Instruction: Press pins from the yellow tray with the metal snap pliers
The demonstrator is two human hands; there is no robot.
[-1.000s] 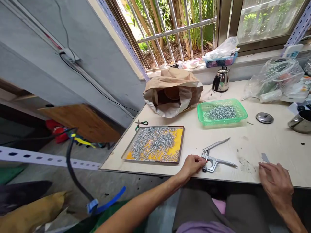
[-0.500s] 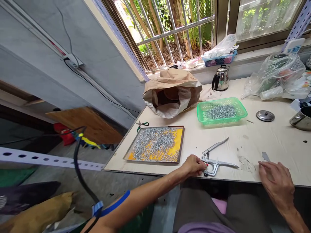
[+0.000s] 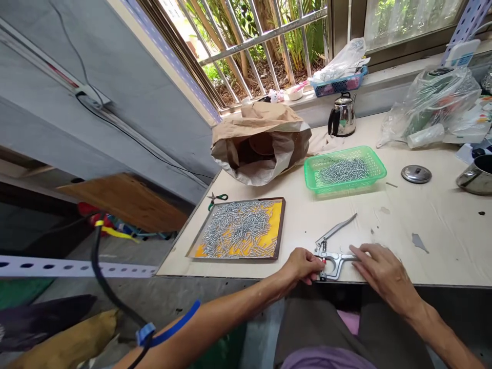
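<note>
Silvery hand pliers point(image 3: 335, 265) with a coil spring and a round-throated jaw lie at the table's front edge, handles spread apart. My left hand point(image 3: 303, 265) is pinched at the jaw, beside a small red part; what its fingertips hold is too small to make out. The end of the lower handle passes between the thumb and fingers of my right hand point(image 3: 384, 274), which partly hide it. To the left, a shallow tray point(image 3: 282, 225) with a yellow bottom holds many small ridged metal pieces point(image 3: 238, 228). More such pieces lie in a green plastic basket point(image 3: 342, 188) farther back.
Green-handled scissors point(image 3: 218, 199) rest behind the tray. A brown paper bag point(image 3: 261, 138) gapes toward me, with a steel kettle point(image 3: 343, 117) to its right. A metal lid point(image 3: 416, 174), a steel pot point(image 3: 476, 177) and a grey scrap point(image 3: 418, 242) are on the right.
My right hand has moved left from the bare tabletop by the grey scrap to the pliers' lower handle. My left hand stays at the jaw. The view has shifted slightly.
</note>
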